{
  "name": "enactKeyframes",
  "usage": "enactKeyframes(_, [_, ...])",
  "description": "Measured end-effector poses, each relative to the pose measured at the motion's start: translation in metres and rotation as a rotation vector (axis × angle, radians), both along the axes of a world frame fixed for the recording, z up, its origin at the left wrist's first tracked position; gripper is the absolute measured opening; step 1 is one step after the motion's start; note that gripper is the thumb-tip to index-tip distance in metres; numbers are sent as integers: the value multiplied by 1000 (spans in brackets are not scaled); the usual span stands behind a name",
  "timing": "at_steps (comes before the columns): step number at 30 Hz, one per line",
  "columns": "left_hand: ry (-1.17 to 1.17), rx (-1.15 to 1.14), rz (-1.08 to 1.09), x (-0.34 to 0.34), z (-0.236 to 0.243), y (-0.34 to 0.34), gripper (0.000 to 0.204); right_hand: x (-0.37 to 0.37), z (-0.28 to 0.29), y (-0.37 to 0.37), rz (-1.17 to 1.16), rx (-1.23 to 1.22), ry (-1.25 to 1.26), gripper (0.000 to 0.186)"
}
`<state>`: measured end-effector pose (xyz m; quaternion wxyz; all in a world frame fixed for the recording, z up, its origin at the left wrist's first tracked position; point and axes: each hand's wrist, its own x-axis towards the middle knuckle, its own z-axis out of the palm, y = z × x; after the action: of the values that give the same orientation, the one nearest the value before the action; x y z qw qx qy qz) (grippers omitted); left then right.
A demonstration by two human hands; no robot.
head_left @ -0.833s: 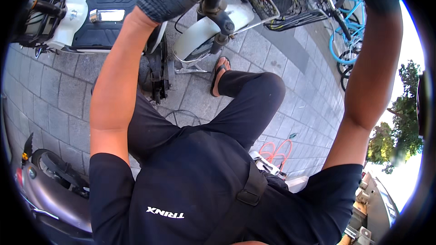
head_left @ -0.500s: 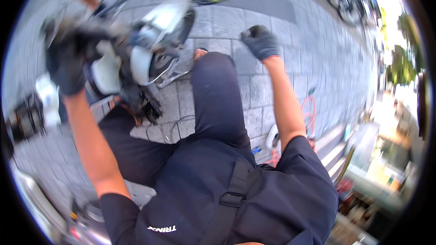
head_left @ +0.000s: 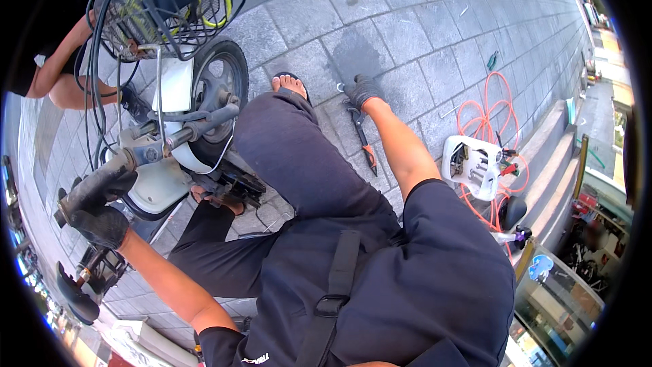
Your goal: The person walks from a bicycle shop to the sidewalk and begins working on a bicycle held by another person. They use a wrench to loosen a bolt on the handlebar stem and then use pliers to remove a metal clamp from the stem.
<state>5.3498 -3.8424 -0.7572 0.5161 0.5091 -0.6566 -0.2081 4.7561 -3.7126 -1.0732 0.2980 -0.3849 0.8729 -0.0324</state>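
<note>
My gloved left hand (head_left: 98, 225) is closed on a worn metal tube (head_left: 81, 205) of a white scooter's front fork. Above it are the scooter's wheel (head_left: 233, 77), white fender (head_left: 190, 158) and wire basket (head_left: 166, 10) with looped cables. My gloved right hand (head_left: 360, 90) is low over the paving, fingers curled beside a small silver ring-shaped piece (head_left: 340, 87); what they hold is unclear. Just below it lies a large wrench (head_left: 369, 155) with an orange-and-black handle, its upper end partly under the hand.
A person (head_left: 71, 81) in dark clothing crouches beside the basket. Right of me lie a cut white jug of tools (head_left: 475, 166), orange hose coils (head_left: 489, 105) and a green item (head_left: 492, 61), beside stone steps (head_left: 550, 177). My legs and sandalled foot (head_left: 288, 85) are between scooter and wrench.
The view has swung round. My left hand has moved down-left with the fork, which is now tilted over; my right hand has left its raised position and reached down to the paving by the wrench.
</note>
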Motion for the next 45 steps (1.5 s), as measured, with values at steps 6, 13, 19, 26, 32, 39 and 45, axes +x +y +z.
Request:
enactKeyframes(6, [-16, -110, 84, 4, -6, -4, 81, -33, -44, 68, -171, -47, -89, 46])
enactKeyframes(13, [236, 104, 28, 23, -7, -3, 72, -13, -29, 101, -827, -277, -507, 32])
enactKeyframes(19, [307, 45, 83, 7, -9, -4, 43, -36, 121, 31, -549, -850, -442, 27])
enactKeyframes(26, [305, -15, 85, 9, -16, 7, 39, 42, 315, -28, -219, -1473, -769, 25])
enactKeyframes(32, [369, 172, -12, 12, -5, 18, 38, 169, 354, -45, 173, -1305, -858, 25])
enactKeyframes(39, [216, -82, 195, 62, 15, 105, 39, 262, 311, -21, 527, -957, -653, 21])
enactKeyframes(45, [550, 21, 991, 203, -59, 378, 44, 265, 285, -25, 434, -817, -792, 27])
